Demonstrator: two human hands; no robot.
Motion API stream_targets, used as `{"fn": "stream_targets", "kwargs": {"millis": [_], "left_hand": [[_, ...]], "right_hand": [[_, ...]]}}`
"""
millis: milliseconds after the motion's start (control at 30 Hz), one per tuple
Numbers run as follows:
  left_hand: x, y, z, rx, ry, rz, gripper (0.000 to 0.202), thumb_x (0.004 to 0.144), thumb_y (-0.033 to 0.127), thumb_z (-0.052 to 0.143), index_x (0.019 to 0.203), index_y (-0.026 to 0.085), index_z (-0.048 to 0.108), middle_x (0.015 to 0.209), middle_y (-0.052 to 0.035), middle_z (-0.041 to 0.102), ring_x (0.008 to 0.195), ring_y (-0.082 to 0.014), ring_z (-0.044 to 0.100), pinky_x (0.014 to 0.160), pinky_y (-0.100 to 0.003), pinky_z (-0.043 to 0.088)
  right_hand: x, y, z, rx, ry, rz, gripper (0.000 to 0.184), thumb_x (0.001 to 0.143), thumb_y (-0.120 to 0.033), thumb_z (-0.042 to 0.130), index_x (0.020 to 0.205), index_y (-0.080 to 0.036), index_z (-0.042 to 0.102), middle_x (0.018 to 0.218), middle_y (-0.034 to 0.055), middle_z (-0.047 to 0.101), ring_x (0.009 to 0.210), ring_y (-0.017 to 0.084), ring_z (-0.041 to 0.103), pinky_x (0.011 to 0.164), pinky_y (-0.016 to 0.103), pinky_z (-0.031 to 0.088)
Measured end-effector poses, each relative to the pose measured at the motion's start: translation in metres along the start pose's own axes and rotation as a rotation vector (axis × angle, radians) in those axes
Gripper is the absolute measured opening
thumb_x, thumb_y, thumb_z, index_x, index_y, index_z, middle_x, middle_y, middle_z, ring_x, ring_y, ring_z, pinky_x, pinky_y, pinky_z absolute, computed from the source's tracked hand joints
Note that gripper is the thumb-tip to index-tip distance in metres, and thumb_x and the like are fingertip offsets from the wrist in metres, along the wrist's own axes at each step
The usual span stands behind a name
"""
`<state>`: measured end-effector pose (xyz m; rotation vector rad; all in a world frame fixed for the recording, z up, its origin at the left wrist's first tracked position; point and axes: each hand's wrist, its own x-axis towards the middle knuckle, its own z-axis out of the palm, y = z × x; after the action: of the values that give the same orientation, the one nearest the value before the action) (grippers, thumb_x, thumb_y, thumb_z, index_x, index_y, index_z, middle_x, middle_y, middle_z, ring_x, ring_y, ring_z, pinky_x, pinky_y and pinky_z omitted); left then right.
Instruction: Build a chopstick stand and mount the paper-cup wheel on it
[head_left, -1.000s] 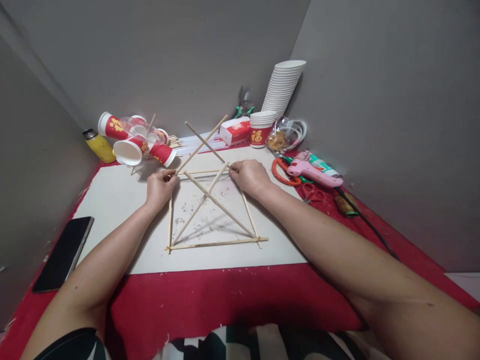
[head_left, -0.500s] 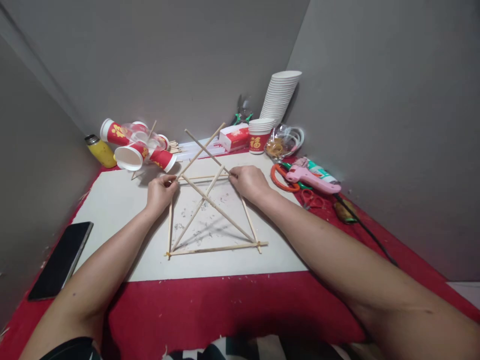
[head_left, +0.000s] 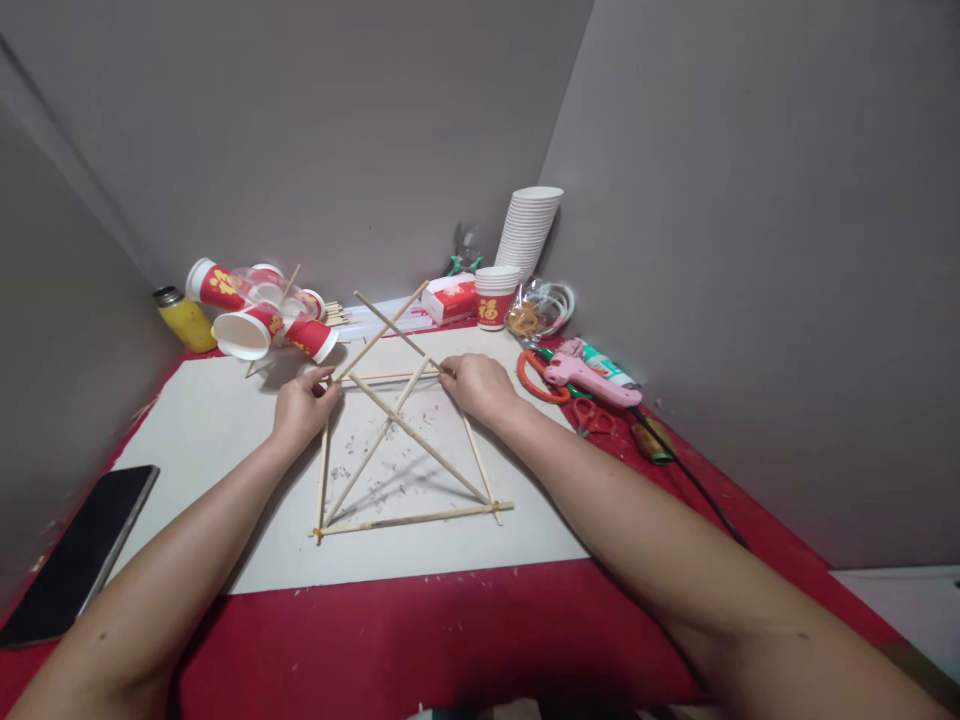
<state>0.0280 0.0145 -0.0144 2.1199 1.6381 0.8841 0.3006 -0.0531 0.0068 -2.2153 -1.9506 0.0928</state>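
A frame of wooden sticks [head_left: 420, 518] rests on a white board [head_left: 202, 450], its base a rough square with crossed sticks rising at the near and far sides. Small yellowish bindings mark the two near corners. At the far left corner my left hand [head_left: 304, 405] pinches the frame, thumb and fingers closed on the sticks. My right hand [head_left: 484, 388] is closed on the far right corner in the same way. The fingertips cover both far joints, so how the sticks meet there is hidden.
Behind stand a wheel of red paper cups [head_left: 244, 332], a yellow bottle [head_left: 185, 322], a red-and-white box [head_left: 450, 300] and stacked cups [head_left: 529, 230]. Rightward lie a pink glue gun [head_left: 592, 382], orange-handled scissors [head_left: 541, 376] and bagged bands [head_left: 534, 310]. A phone [head_left: 79, 555] lies left.
The whole view has shifted, so everything sits slightly lower and further left in the picture. Both hands keep their hold on the frame's far corners; the frame itself looks unchanged.
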Motion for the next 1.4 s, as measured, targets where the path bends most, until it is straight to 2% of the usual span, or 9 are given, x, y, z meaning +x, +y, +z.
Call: {"fn": "stream_targets", "kwargs": {"millis": [100, 267, 567, 833, 1000, 1400], "left_hand": [[0.001, -0.001, 0.001, 0.013, -0.004, 0.008, 0.048, 0.083, 0.038, 0.064, 0.123, 0.015, 0.077, 0.088, -0.0098, 0.079, 0.080, -0.0251, 0.071, 0.073, -0.033, 0.051], [0.001, 0.000, 0.001, 0.081, -0.019, 0.013, 0.044, 0.083, 0.038, 0.064, 0.117, 0.015, 0.079, 0.094, -0.0112, 0.080, 0.085, -0.0265, 0.072, 0.077, -0.034, 0.050], [-0.003, 0.006, -0.005, 0.168, -0.047, -0.035, 0.046, 0.083, 0.039, 0.059, 0.119, 0.017, 0.078, 0.087, -0.0083, 0.078, 0.076, -0.0236, 0.068, 0.068, -0.032, 0.043], [-0.001, 0.007, -0.005, 0.151, -0.041, -0.002, 0.049, 0.083, 0.043, 0.058, 0.119, 0.016, 0.078, 0.084, -0.0076, 0.076, 0.073, -0.0225, 0.066, 0.069, -0.032, 0.044], [-0.002, 0.008, -0.005, 0.144, -0.057, -0.012, 0.047, 0.083, 0.041, 0.058, 0.118, 0.017, 0.078, 0.085, -0.0077, 0.076, 0.074, -0.0222, 0.066, 0.070, -0.031, 0.044], [-0.001, 0.005, -0.005, 0.119, -0.034, 0.019, 0.048, 0.081, 0.042, 0.057, 0.115, 0.015, 0.079, 0.076, -0.0061, 0.073, 0.067, -0.0204, 0.062, 0.065, -0.031, 0.043]], "right_hand": [[-0.001, 0.001, -0.001, -0.006, -0.016, -0.001, 0.035, 0.099, -0.029, 0.048, 0.118, -0.022, 0.076, 0.117, 0.0118, 0.077, 0.108, 0.026, 0.070, 0.084, 0.032, 0.047], [-0.001, 0.001, -0.001, -0.014, -0.026, -0.005, 0.036, 0.098, -0.030, 0.046, 0.116, -0.021, 0.077, 0.116, 0.0128, 0.077, 0.108, 0.027, 0.069, 0.083, 0.033, 0.047], [0.000, 0.001, -0.001, -0.008, -0.017, -0.024, 0.034, 0.098, -0.032, 0.048, 0.114, -0.024, 0.076, 0.114, 0.0103, 0.078, 0.105, 0.026, 0.071, 0.079, 0.032, 0.048], [0.000, 0.004, 0.001, 0.008, -0.044, 0.001, 0.038, 0.097, -0.035, 0.049, 0.127, -0.023, 0.069, 0.124, 0.0108, 0.075, 0.113, 0.029, 0.068, 0.086, 0.034, 0.049], [-0.001, 0.002, -0.005, -0.005, -0.035, -0.002, 0.037, 0.096, -0.037, 0.051, 0.124, -0.022, 0.070, 0.117, 0.0117, 0.076, 0.110, 0.030, 0.070, 0.082, 0.035, 0.050], [-0.005, 0.001, -0.011, -0.034, -0.003, -0.003, 0.040, 0.098, -0.040, 0.049, 0.128, -0.021, 0.069, 0.123, 0.0136, 0.073, 0.111, 0.030, 0.068, 0.082, 0.036, 0.050]]}}
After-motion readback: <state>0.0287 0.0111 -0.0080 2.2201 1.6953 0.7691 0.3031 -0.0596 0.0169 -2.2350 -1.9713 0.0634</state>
